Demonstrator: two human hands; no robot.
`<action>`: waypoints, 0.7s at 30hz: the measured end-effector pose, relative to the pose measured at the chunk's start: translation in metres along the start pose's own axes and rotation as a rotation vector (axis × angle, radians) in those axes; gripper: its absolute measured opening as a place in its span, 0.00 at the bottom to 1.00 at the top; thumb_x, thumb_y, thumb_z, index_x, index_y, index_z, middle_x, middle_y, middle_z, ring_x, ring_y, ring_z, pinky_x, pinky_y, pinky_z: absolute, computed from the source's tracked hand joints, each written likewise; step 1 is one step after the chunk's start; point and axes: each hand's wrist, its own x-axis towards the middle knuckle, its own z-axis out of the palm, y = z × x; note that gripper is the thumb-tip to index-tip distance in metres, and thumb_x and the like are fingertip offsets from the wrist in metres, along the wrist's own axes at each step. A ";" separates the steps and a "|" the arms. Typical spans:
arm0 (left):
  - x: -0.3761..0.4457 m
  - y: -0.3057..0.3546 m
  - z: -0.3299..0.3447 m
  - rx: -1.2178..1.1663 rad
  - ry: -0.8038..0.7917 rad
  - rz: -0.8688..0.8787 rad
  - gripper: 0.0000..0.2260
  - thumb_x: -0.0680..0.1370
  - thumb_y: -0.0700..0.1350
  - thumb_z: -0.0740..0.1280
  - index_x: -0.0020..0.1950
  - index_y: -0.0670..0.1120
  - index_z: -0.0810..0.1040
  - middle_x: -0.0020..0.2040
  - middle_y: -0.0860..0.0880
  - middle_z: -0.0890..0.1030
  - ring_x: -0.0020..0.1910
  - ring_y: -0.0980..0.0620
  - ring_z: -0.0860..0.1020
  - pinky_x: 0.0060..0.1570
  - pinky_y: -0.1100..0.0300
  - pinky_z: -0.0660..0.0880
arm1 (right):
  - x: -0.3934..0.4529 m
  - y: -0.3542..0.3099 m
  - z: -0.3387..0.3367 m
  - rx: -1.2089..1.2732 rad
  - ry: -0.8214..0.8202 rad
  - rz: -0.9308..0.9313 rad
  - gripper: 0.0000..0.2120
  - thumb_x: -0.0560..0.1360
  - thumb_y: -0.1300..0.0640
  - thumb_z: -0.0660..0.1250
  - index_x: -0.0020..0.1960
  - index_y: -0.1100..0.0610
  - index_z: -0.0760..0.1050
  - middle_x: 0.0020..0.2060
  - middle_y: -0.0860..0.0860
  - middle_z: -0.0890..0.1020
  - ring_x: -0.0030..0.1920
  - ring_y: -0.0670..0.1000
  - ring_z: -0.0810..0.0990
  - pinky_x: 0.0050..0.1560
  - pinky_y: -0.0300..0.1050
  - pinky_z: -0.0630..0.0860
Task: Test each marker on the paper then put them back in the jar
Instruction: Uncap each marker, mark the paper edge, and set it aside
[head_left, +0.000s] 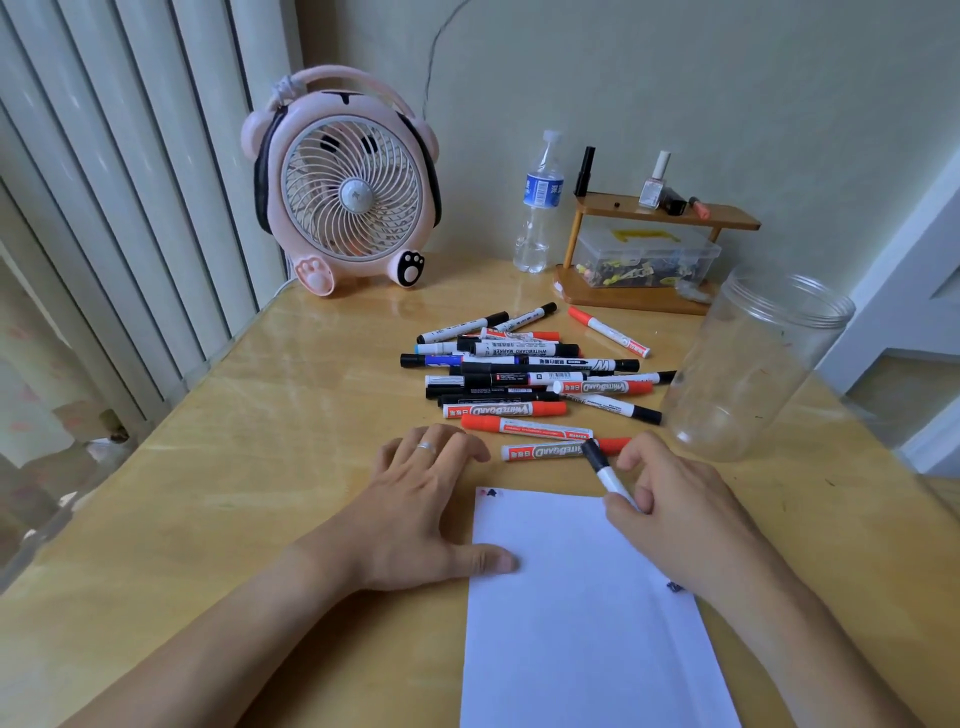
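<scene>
Paper (571, 597) lies nearest, my left hand (415, 514) flat on its edge. Right hand (670, 499) fingers pinch a capped black marker (608, 473) above it; I judge uncapping comes next.

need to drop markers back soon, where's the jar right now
In the head view the empty clear jar stands upright at the table's right edge, right of the marker pile.

Wooden table (260, 467) under white paper (582, 623), marker pile (519, 379), clear jar (753, 364), pink fan (343, 182), water bottle (537, 208), wooden rack (639, 291).
</scene>
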 end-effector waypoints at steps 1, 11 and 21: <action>0.000 -0.001 0.000 -0.010 -0.007 0.001 0.36 0.67 0.78 0.66 0.67 0.62 0.61 0.64 0.63 0.62 0.70 0.60 0.58 0.71 0.57 0.52 | 0.000 0.001 -0.002 -0.031 0.000 0.039 0.08 0.76 0.51 0.68 0.48 0.48 0.68 0.35 0.47 0.78 0.38 0.54 0.79 0.35 0.53 0.80; 0.000 -0.007 -0.002 -0.070 0.011 -0.036 0.27 0.69 0.76 0.64 0.62 0.63 0.69 0.63 0.62 0.65 0.68 0.60 0.62 0.70 0.54 0.53 | -0.006 0.005 -0.023 -0.327 -0.015 0.338 0.09 0.80 0.48 0.64 0.45 0.52 0.72 0.41 0.49 0.80 0.42 0.54 0.78 0.36 0.44 0.72; -0.001 -0.014 -0.007 -0.086 -0.018 -0.067 0.29 0.67 0.78 0.65 0.62 0.65 0.71 0.62 0.62 0.66 0.67 0.59 0.63 0.70 0.55 0.54 | 0.005 0.021 -0.014 -0.218 0.099 0.359 0.23 0.79 0.45 0.66 0.71 0.51 0.68 0.64 0.56 0.71 0.67 0.59 0.67 0.57 0.52 0.73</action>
